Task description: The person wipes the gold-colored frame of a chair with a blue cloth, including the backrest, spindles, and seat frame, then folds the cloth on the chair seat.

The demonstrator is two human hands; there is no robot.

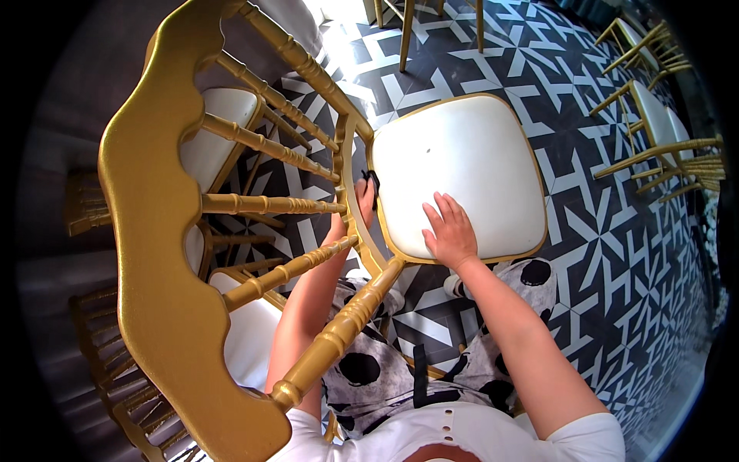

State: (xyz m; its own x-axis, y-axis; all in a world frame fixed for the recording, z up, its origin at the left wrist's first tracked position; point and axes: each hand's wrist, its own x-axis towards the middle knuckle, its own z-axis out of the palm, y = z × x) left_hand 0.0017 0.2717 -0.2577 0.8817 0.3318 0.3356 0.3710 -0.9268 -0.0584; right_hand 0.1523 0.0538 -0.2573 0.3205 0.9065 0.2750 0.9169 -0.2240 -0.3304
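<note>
A gold chair with turned spindles stands before me, its tall backrest (158,223) on the left side. On its seat lies a white padded cushion (462,154) with a small dark spot. My right hand (452,235) rests flat on the cushion near its front edge, fingers spread. Beyond the backrest spindles, my left hand (364,204) is at the cushion's left edge, beside the lower rail. Its fingers are closed at a short black strap (371,180) and partly hidden by the rail.
More gold chairs with white seats (219,127) crowd the left behind the backrest. Other gold chairs (654,115) stand at the far right, and chair legs (406,38) show at the top. The floor (593,208) has a black, grey and white geometric pattern.
</note>
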